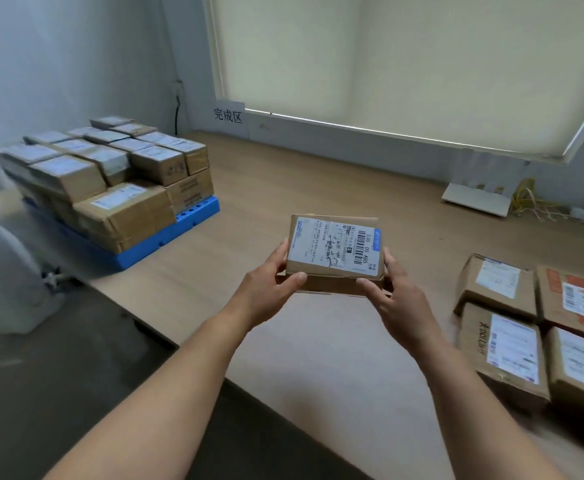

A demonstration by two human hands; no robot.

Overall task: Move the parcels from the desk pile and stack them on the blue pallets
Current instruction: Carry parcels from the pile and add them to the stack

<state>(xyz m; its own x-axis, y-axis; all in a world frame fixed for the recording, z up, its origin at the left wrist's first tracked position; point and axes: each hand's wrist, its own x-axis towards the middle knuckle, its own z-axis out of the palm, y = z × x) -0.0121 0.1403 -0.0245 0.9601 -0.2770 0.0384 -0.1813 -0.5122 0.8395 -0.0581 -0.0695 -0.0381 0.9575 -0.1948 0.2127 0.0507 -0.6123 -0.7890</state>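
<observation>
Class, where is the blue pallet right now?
In the head view, the blue pallet lies at the left on the wooden surface, under stacked parcels, beyond and left of the held parcel.

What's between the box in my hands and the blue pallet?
Nothing but bare desk between the box and the blue pallet, in the head view.

Cream roller blind [404,64] hangs at far wall. Paper sign [229,115] at its lower left corner. Yellow cables [529,199] tangled far right, beside white stand [475,199].
</observation>
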